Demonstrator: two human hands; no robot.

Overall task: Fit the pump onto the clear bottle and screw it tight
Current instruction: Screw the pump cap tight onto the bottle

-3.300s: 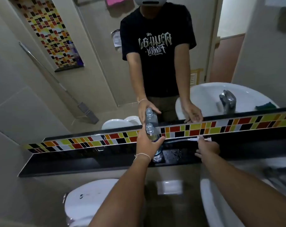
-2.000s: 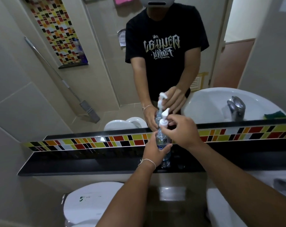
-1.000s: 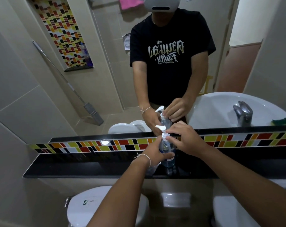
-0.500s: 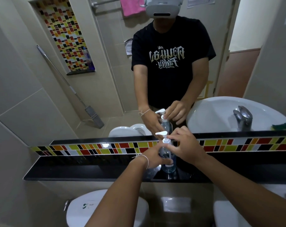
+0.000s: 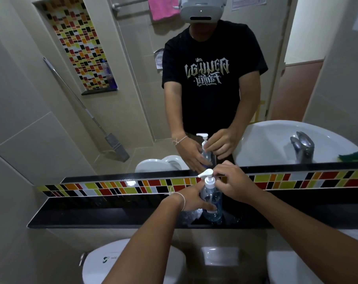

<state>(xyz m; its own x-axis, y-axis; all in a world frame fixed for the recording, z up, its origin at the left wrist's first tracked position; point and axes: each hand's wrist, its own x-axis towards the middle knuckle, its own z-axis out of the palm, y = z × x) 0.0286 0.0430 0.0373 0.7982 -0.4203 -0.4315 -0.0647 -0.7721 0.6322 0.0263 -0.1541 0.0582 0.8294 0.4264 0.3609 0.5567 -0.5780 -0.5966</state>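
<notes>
clear bottle (image 5: 212, 198), white pump (image 5: 208, 178), glossy shelf (image 5: 112, 217)

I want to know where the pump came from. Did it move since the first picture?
Yes. The pump lay on the black shelf right of the clear bottle; now it stands on the bottle's neck, under the right hand.

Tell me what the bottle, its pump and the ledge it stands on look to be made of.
Clear bottle: see-through, likely plastic, with liquid visible inside and a pale label low down. Pump: opaque white, matte, moulded, probably plastic. Ledge: black and glossy, catching reflections, so polished stone or glazed tile; which one cannot be told. The left hand holds the bottle; the right hand is at the pump collar.
</notes>
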